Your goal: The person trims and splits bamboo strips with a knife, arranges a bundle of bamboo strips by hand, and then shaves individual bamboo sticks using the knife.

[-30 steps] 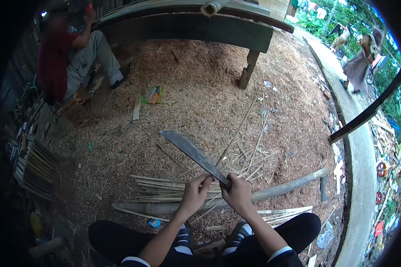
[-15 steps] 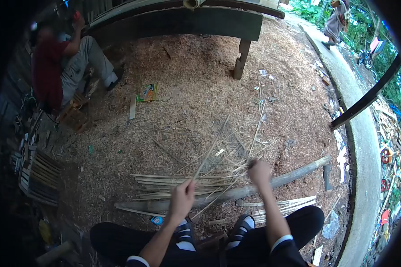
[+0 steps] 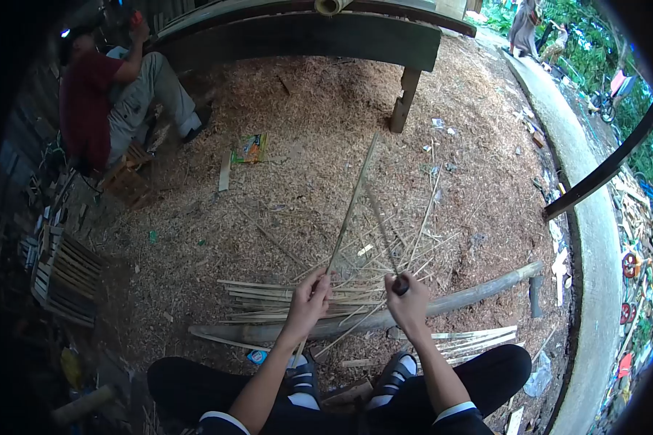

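My left hand (image 3: 308, 308) is closed around a long, thin bamboo strip (image 3: 351, 206). It slants up and away from me, and its lower end shows below the hand. Held in my right hand (image 3: 411, 312) is a knife (image 3: 382, 223) with a dark handle and a long narrow blade, pointing away and leaning toward the strip. Blade and strip look apart near the hands; whether they touch farther up I cannot tell. Under both hands a bamboo pole (image 3: 461, 297) lies across the ground. Several split strips (image 3: 261, 296) are piled behind it on the left.
More strips (image 3: 482, 341) lie near my right knee. A dark tool (image 3: 535, 296) leans at the pole's right end. At upper left sits a person in a red shirt (image 3: 87, 101), beside a wooden bench (image 3: 305, 42). A concrete path (image 3: 595, 290) runs along the right.
My right hand has come down and left, closer to my left hand, and the knife now shows clearly. The strip stands steeper. The view has shifted slightly.
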The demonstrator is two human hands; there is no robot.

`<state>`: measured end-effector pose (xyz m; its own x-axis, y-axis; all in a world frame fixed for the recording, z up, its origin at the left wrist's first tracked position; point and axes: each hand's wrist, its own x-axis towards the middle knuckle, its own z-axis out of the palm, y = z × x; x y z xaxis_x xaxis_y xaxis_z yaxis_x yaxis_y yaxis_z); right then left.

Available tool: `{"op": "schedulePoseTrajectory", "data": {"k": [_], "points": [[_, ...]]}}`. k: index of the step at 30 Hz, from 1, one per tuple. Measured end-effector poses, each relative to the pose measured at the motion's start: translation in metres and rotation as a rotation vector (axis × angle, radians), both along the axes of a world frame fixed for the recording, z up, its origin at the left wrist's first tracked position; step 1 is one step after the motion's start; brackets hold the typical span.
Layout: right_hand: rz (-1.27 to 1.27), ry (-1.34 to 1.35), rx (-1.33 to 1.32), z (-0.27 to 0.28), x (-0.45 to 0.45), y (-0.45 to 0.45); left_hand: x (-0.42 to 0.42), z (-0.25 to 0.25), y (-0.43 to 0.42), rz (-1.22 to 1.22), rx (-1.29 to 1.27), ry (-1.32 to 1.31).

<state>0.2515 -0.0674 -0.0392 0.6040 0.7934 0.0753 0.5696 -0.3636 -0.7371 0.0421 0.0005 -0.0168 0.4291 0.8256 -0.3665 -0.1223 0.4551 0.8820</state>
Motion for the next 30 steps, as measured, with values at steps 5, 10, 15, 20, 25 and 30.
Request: {"op": "schedulePoseTrajectory", "data": {"k": [5,10,15,20,25,30], "points": [[0.196,-0.115,0.056,0.005,-0.026,-0.002,0.005,-0.037,-0.005,-0.051,0.338,0.197],[0.321,-0.209,-0.055,0.001,-0.038,-0.006,0.015,-0.027,-0.015,-0.090,0.588,0.337],[0.345,-0.323,-0.067,-0.015,-0.018,0.000,0.014,-0.040,-0.016,-0.085,0.634,0.325],[0.359,-0.342,-0.009,-0.028,-0.008,-0.006,0.013,-0.039,-0.021,-0.137,0.571,0.356],[0.373,-0.360,-0.089,-0.043,0.000,-0.011,0.016,-0.045,-0.029,-0.121,0.420,0.180],[0.371,-0.349,-0.110,-0.050,0.008,-0.014,0.015,-0.025,-0.027,-0.209,-0.205,0.040]]}}
